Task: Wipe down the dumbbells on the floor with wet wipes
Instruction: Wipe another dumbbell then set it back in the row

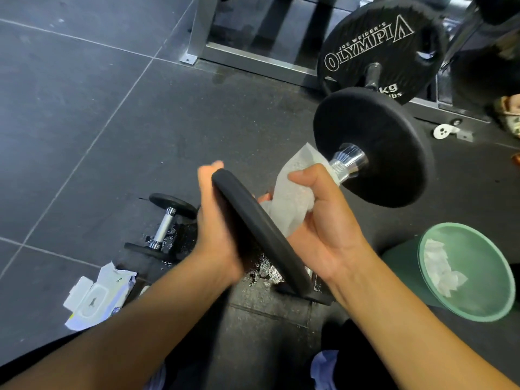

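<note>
- Dark gym flooring (pixel 84 122) is carrying a wipes pack (pixel 95 299) and a second dumbbell (pixel 166 229) left of our grip.
- Our left hand (pixel 216 235) is clasping the raised dumbbell (pixel 371 147) by its near plate (pixel 253 229).
- Our right hand (pixel 320 220) is squeezing a wet wipe (pixel 292 192) round its handle (pixel 344 166), with a green bin (pixel 478 277) to the right.

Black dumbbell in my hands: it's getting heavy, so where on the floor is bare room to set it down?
Free: the grey floor tiles left, between the silver rack foot and the small chrome-handled dumbbell. Crowded: the white wipes pack, wet mat patch and green bin nearby.
</note>
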`<state>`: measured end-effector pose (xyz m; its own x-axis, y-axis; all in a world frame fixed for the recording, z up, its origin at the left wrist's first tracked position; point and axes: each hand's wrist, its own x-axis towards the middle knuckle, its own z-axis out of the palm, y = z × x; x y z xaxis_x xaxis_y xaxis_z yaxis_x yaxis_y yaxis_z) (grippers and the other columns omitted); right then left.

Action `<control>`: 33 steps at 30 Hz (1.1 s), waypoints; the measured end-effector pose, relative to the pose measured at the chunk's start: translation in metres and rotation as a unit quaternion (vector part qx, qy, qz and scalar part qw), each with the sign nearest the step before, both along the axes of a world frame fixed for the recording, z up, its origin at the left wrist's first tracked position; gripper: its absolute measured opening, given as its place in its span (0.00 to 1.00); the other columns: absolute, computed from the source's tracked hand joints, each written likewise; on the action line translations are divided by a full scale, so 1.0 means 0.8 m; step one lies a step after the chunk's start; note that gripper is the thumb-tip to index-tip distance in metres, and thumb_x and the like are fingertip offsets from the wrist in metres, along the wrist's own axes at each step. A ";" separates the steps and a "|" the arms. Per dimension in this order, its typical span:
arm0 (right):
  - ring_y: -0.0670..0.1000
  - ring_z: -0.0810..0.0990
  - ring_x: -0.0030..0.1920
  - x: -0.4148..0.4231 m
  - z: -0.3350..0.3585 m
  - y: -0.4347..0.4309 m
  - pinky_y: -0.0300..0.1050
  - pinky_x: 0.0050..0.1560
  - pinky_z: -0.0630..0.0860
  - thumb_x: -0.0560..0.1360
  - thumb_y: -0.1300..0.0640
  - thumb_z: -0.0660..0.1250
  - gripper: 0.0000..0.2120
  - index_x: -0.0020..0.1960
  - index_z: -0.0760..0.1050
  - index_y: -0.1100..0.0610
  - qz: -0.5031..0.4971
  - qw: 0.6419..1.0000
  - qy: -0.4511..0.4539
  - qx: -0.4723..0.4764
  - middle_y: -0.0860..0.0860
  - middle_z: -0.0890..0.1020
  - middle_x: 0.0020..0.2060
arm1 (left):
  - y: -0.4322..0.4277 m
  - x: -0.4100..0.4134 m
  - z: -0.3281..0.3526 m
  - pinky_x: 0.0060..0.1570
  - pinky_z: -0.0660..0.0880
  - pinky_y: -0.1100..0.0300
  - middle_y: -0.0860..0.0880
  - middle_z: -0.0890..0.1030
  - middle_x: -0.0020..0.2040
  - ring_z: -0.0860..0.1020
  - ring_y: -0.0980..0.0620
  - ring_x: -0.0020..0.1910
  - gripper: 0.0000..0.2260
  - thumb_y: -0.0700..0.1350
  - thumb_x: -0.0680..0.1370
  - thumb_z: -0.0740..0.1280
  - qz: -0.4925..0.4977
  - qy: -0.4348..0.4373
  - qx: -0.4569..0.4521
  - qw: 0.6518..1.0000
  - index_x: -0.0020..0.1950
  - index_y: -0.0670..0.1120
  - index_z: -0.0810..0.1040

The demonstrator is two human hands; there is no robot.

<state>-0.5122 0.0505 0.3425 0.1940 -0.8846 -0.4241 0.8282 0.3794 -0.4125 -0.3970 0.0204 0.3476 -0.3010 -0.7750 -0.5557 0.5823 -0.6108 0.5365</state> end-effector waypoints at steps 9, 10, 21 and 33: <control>0.51 0.77 0.45 -0.006 -0.016 0.002 0.45 0.55 0.72 0.68 0.50 0.71 0.28 0.66 0.70 0.55 0.022 0.992 -0.031 0.119 0.53 0.76 0.48 | 0.011 0.016 -0.020 0.52 0.67 0.49 0.49 0.71 0.48 0.71 0.49 0.48 0.24 0.66 0.69 0.68 0.077 -0.437 -0.827 0.346 0.46 0.46 0.71; 0.52 0.78 0.46 -0.005 -0.016 0.002 0.45 0.57 0.72 0.68 0.51 0.71 0.28 0.65 0.70 0.55 0.013 0.993 -0.031 0.112 0.53 0.76 0.48 | 0.013 0.017 -0.021 0.51 0.67 0.49 0.50 0.71 0.47 0.71 0.49 0.47 0.23 0.64 0.70 0.68 0.081 -0.443 -0.815 0.364 0.45 0.45 0.70; 0.58 0.84 0.39 -0.008 -0.007 0.008 0.50 0.42 0.81 0.65 0.58 0.71 0.21 0.56 0.72 0.58 -0.039 0.999 -0.016 0.028 0.59 0.82 0.41 | 0.026 -0.003 -0.013 0.30 0.82 0.59 0.45 0.85 0.34 0.86 0.48 0.31 0.34 0.63 0.83 0.53 -0.081 0.050 0.102 0.990 0.31 0.46 0.86; 0.62 0.81 0.60 -0.010 -0.012 0.000 0.62 0.66 0.73 0.68 0.59 0.70 0.36 0.74 0.67 0.64 -0.090 0.992 0.053 0.075 0.63 0.80 0.61 | 0.011 0.015 -0.021 0.58 0.70 0.50 0.39 0.73 0.53 0.73 0.38 0.56 0.12 0.51 0.78 0.60 0.019 -0.342 -0.631 0.696 0.53 0.44 0.73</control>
